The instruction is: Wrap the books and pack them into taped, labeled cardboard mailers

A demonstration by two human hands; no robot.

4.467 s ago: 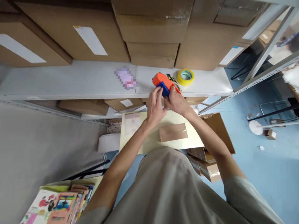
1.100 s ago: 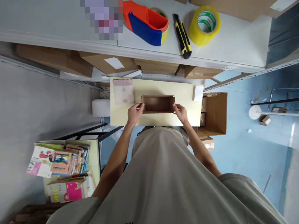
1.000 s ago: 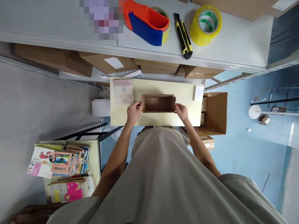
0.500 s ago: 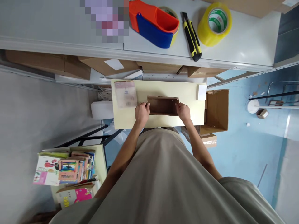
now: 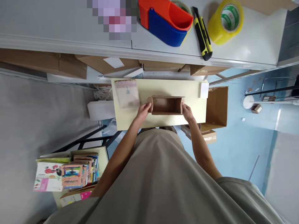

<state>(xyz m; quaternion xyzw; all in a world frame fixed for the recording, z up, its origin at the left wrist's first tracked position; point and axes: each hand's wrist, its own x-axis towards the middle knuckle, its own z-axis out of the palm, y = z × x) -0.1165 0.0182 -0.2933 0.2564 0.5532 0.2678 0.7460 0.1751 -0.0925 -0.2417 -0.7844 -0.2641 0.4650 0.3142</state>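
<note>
A small cardboard box (image 5: 166,105) with its top open sits on the pale yellow table (image 5: 161,121). Its two short ends have flaps that fold outward. My left hand (image 5: 143,112) pinches the left end flap (image 5: 150,105) between thumb and fingers. At the opposite end, my right hand (image 5: 187,112) grips the right flap (image 5: 182,104) the same way. No contents show inside the box. Left of it lies a flat, pale plastic-wrapped packet (image 5: 127,94), and a white card-like block (image 5: 203,90) rests by the table's right edge.
On the grey shelf (image 5: 77,34) above are a red and blue tape dispenser (image 5: 167,28), a yellow-black utility knife (image 5: 202,34) and a yellow tape roll (image 5: 215,29). A large open carton (image 5: 217,105) stands right of the table. Magazines (image 5: 72,174) are stacked at lower left.
Both end flaps have swung outward, with my hands now holding them farther from the opening. The whole view has shifted slightly, and the box appears a little further right.
</note>
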